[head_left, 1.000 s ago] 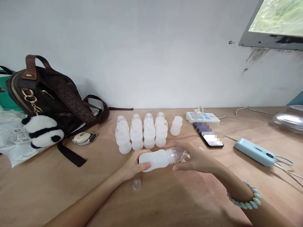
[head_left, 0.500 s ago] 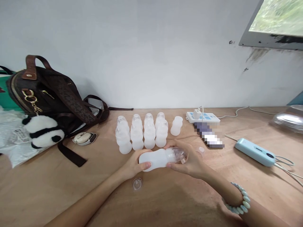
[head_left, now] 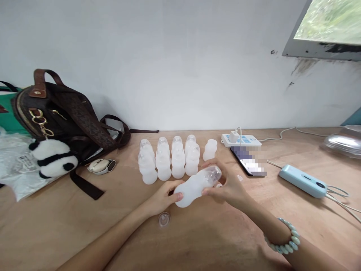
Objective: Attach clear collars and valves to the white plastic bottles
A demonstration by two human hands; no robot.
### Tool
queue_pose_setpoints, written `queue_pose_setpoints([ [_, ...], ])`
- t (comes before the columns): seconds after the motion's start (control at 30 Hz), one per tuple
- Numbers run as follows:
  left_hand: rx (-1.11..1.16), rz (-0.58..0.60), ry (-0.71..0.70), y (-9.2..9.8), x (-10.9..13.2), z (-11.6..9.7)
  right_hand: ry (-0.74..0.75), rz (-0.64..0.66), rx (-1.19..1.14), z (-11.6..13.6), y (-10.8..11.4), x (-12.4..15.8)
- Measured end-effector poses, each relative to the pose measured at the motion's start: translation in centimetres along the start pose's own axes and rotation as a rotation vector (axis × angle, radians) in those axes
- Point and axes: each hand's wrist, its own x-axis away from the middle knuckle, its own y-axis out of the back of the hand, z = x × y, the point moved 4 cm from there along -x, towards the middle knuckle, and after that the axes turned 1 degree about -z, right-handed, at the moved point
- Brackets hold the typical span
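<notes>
A frosted white baby bottle is held tilted above the table, its clear cap pointing up and to the right. My left hand is closed around the bottle's base, thumb on the near side. My right hand grips the bottle near the neck and cap, with the thumb in front. On the table below lies a clear nipple piece. Small clear parts lie partly hidden behind my right hand. Just beyond stand several capped baby bottles in rows, and one capless bottle apart from them.
To the left are a dark backpack with a panda plush and a beige mouse-like object. On the right lie a power strip, a phone, a light-blue device with cables and a clear plastic container.
The bottle has shifted slightly right, and its capped end has swung upward from nearly level to tilted. Both hands moved with it and keep their hold.
</notes>
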Motion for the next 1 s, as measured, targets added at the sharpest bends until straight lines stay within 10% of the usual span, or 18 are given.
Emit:
queue_pose_setpoints([
  [0.3, 0.011, 0.102, -0.002, -0.8, 0.0, 0.1, -0.054, 0.252, 0.179, -1.7, -1.8, 0.2],
  [0.57, 0.108, 0.005, 0.020, -0.5, 0.0, 1.6, -0.178, -0.019, 0.842, -2.6, 4.9, -3.0],
  [1.0, 0.138, -0.006, 0.015, -0.6, 0.1, 1.7, -0.240, -0.028, 1.226, -5.2, 3.0, -7.3],
])
